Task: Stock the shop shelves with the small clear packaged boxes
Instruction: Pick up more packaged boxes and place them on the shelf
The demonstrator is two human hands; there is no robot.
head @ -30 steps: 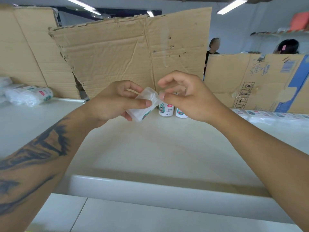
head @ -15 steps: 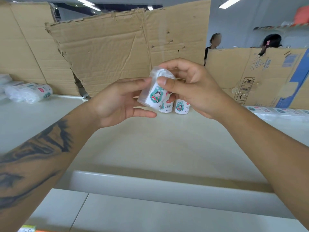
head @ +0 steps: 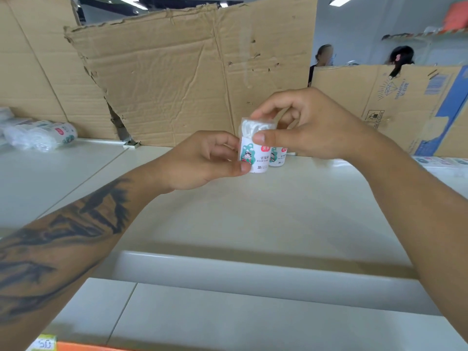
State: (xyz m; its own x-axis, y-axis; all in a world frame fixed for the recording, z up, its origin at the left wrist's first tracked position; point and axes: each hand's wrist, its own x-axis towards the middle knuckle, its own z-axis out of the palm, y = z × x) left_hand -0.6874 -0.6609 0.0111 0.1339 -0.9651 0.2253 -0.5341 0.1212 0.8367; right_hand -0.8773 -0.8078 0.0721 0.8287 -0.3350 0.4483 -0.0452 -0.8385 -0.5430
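Fingers of both hands close on one small clear box (head: 255, 148), which we hold upright above the white shelf (head: 228, 214). Our right hand (head: 311, 127) takes the upper part: the thumb presses across the front just under the clear lid, and the forefinger curls over the top from behind. Our left hand (head: 202, 158) takes the lower part: the thumb tip lies against the bottom front corner of the label, and the curled fingers touch the box's left side. The box thus sits between the two thumbs, label facing us. Just behind the held box, a second box (head: 277, 157) of the same kind stands on the shelf, partly hidden by it. Behind that box a torn cardboard sheet (head: 177, 77) leans upright along the back of the shelf. Well to the left of the held box, wrapped bundles (head: 43, 134) lie on their sides on the shelf.
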